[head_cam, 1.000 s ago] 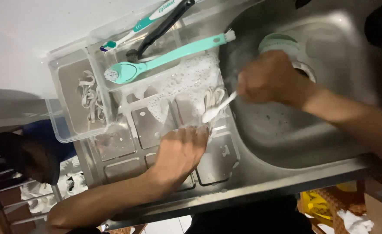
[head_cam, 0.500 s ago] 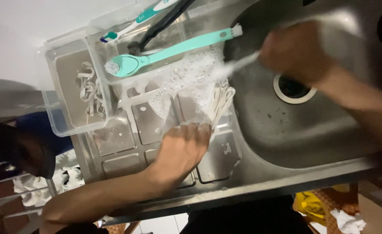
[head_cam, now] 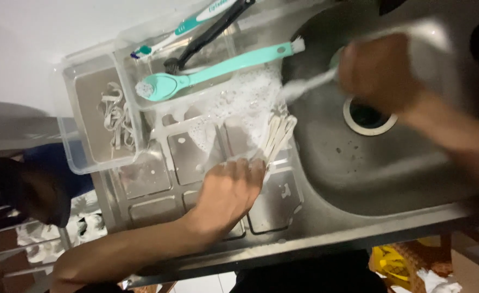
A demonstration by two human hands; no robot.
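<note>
Left hand [head_cam: 229, 191] centre frame, palm down, fingers loosely spread on soapy drainboard [head_cam: 196, 157], fingertips pressing bundle of white sticks [head_cam: 277, 135]. Right hand [head_cam: 378, 73] upper right over sink basin [head_cam: 391, 168], blurred, closed around white stick [head_cam: 307, 87]. Teal spoon [head_cam: 207, 73] across clear tub [head_cam: 95, 125] upper left.

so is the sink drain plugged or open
Open: the drain shows a dark hole inside its ring, and no water pools in the sink basin.
</note>
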